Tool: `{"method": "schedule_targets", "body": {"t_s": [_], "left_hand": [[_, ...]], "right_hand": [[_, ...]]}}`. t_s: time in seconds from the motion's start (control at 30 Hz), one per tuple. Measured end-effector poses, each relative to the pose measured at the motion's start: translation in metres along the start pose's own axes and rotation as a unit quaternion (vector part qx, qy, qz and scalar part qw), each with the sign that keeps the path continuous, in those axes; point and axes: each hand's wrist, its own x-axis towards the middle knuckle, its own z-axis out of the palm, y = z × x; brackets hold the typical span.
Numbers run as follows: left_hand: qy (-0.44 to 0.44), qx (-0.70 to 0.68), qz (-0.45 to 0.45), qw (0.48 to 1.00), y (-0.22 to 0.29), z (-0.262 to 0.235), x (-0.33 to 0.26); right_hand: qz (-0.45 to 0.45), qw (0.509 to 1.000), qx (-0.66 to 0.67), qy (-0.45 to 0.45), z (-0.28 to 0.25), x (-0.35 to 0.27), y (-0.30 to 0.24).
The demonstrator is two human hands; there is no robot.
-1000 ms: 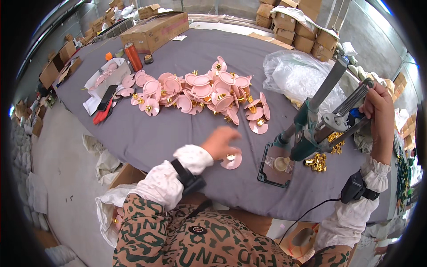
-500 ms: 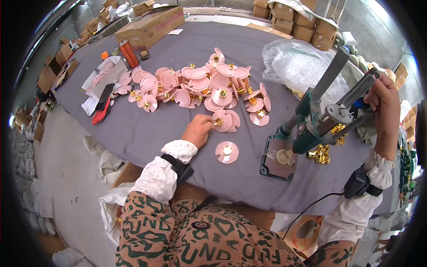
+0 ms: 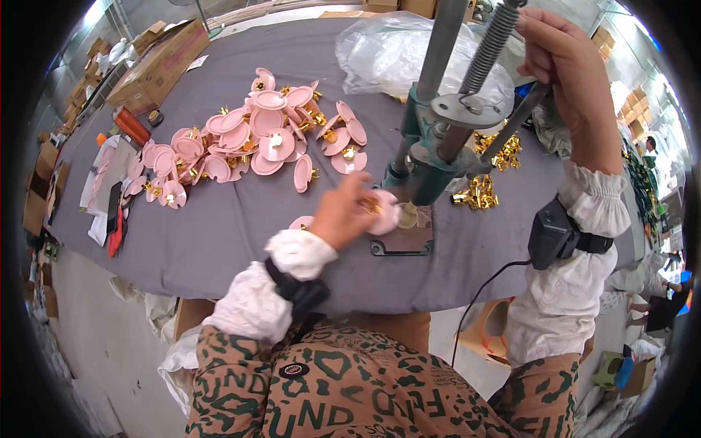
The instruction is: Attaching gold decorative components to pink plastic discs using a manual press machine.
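My left hand (image 3: 342, 213), slightly blurred, pinches a round pink disc (image 3: 388, 214) with a gold metal piece on it. It holds the disc at the left edge of the base plate (image 3: 401, 250) of a green hand press (image 3: 437, 169). A pale round seat (image 3: 410, 217) on that plate is partly covered. My right hand (image 3: 551, 62) is raised at the upper right, fingers curled round the end of the press lever (image 3: 517, 117). Another pink disc (image 3: 300, 223) lies on the table, partly behind my left hand.
A heap of pink discs (image 3: 234, 136) with gold pieces spreads over the grey table (image 3: 219, 248). Loose gold metal pieces (image 3: 478, 193) lie right of the press. Clear plastic sheeting (image 3: 376, 55), a cardboard box (image 3: 157, 66) and an orange can (image 3: 131, 125) stand farther back.
My left hand has moved right from the heap's near edge to the press base, carrying a pink disc. My right hand stays at the lever. The view has shifted right.
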Motion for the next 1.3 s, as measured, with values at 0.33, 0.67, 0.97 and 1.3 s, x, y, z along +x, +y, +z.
{"method": "schedule_targets", "body": {"t_s": [0.33,0.67,0.97,1.3], "left_hand": [[-0.072,0.082,0.003,0.994,0.025,0.062,0.032],[-0.029,-0.007,0.025,0.999,0.024,0.055,0.015],[0.046,0.074,0.052,0.995,0.011,0.072,0.014],[0.069,0.089,0.004,0.994,0.005,-0.02,-0.038]], "right_hand": [[0.037,0.999,0.0,0.021,0.006,0.017,-0.003],[-0.29,0.946,-0.109,0.093,0.038,-0.241,0.083],[-0.113,0.979,-0.109,0.131,0.015,-0.187,0.025],[0.042,0.999,-0.027,0.002,-0.01,0.001,0.002]]}}
